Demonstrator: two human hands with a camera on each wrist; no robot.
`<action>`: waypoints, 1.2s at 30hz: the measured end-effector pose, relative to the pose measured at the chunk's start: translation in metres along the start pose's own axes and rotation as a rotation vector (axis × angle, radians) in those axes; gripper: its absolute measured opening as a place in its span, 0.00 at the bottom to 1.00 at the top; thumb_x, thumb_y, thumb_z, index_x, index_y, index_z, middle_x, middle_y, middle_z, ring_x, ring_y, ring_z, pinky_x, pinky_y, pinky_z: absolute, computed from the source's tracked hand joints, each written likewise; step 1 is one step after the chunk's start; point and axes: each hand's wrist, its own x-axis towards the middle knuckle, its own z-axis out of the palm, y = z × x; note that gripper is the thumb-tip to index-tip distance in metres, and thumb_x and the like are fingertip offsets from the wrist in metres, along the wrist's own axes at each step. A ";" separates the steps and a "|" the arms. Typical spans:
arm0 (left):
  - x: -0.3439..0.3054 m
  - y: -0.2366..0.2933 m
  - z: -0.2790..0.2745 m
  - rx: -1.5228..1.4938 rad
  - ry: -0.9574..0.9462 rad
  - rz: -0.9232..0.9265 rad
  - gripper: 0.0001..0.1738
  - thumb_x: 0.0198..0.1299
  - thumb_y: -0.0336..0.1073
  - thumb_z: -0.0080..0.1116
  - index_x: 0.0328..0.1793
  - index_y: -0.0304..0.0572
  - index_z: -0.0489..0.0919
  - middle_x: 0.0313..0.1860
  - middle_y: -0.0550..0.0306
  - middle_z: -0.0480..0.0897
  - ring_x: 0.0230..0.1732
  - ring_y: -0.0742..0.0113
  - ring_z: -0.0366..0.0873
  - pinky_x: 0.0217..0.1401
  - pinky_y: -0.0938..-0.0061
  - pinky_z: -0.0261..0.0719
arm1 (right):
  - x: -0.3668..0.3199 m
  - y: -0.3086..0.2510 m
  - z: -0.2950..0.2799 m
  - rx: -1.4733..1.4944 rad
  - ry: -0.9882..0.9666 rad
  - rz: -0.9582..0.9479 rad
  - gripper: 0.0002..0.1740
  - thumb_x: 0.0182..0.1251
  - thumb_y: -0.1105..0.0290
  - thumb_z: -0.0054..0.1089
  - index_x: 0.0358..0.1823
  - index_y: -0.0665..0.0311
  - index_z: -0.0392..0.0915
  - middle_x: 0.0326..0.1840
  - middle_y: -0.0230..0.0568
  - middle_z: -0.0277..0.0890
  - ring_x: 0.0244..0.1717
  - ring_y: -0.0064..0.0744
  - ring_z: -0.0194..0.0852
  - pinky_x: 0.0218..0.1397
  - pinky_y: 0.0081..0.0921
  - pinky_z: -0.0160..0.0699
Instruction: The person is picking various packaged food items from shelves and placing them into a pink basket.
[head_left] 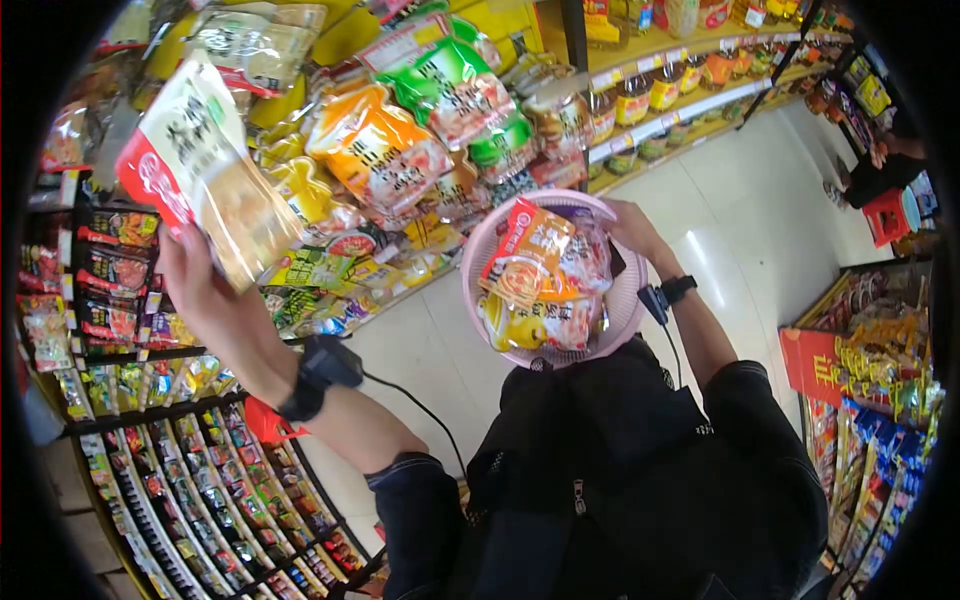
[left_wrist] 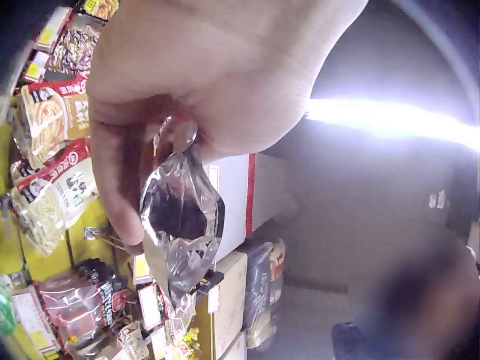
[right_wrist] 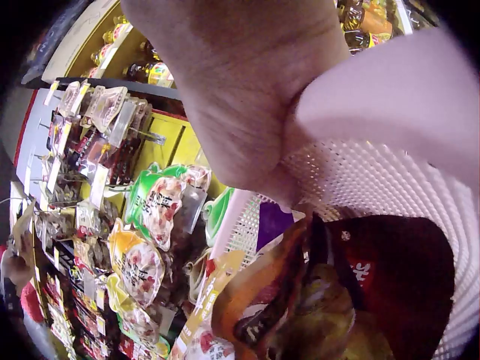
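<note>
Gripping a packet [head_left: 215, 165] near the rack [head_left: 515, 28] in curled left hand [head_left: 200, 285]; holding a basket [head_left: 629, 292] by its far right rim in curled right hand [head_left: 634, 230], carrying a red pack [head_left: 530, 255] and, at near edge, a yellow pack [head_left: 540, 326].

The person wears a black top [head_left: 640, 470] with dark short sleeves [head_left: 418, 515], pale stitching tracing the cuffs. A small silvery zipper pull [head_left: 579, 497] shows on the front, with tiny pale-speckled patches nearby. Black bands circle both wrists; the left carries a blocky dark camera housing [head_left: 333, 362], the right a smaller boxy one [head_left: 655, 303]. A thin black cable trails from each.
</note>
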 end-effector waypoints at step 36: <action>-0.243 -0.225 0.088 0.942 -1.165 0.179 0.39 0.72 0.61 0.49 0.86 0.63 0.58 0.86 0.53 0.57 0.87 0.47 0.47 0.80 0.26 0.43 | -0.001 0.004 -0.003 0.095 -0.085 0.045 0.17 0.67 0.70 0.63 0.56 0.65 0.81 0.46 0.61 0.84 0.49 0.59 0.84 0.55 0.42 0.80</action>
